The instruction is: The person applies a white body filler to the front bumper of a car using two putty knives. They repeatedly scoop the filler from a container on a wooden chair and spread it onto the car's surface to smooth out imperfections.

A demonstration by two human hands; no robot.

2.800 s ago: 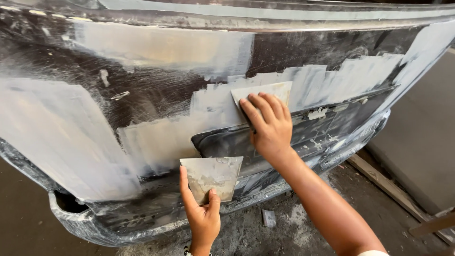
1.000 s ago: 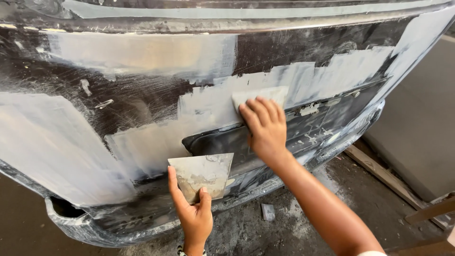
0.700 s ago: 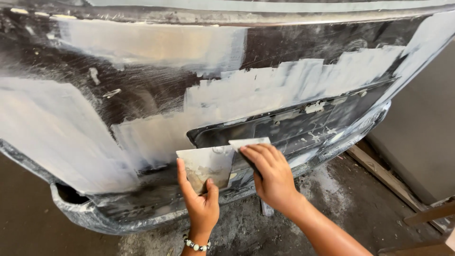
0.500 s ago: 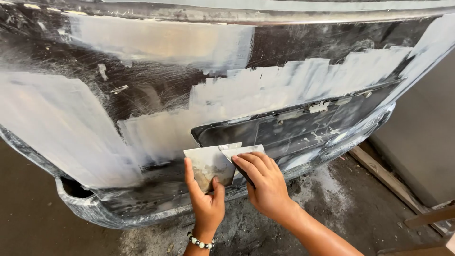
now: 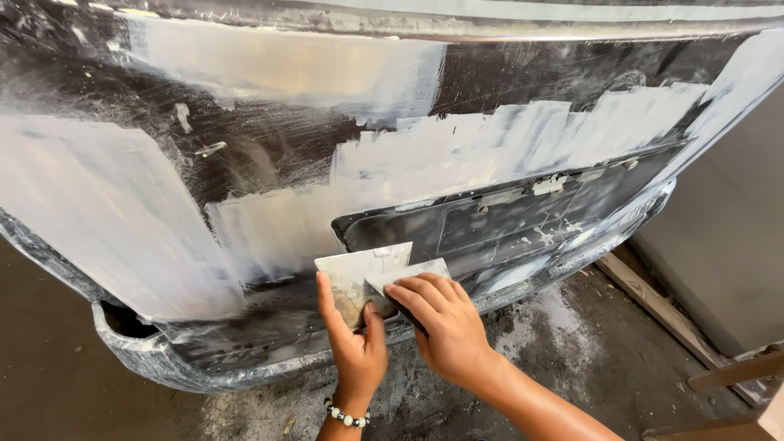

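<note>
Against the filler-smeared car panel [image 5: 269, 220], left hand [image 5: 353, 347] gripping mixing plate [image 5: 359, 273], right hand [image 5: 445, 327] gripping spreader [image 5: 408, 276]

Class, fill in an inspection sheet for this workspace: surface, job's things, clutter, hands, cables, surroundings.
Surface: dark car panel, scuffed, with broad patches of pale filler.
Job's things: flat mixing plate; spreader blade laid against it.
Clutter: filler dust and bits on the floor.
Hands: left hand holds the plate, beaded bracelet on its wrist; right hand presses the blade onto the plate.
Cables: nothing seen.
Surroundings: wooden strip and wooden frame at right.
</note>
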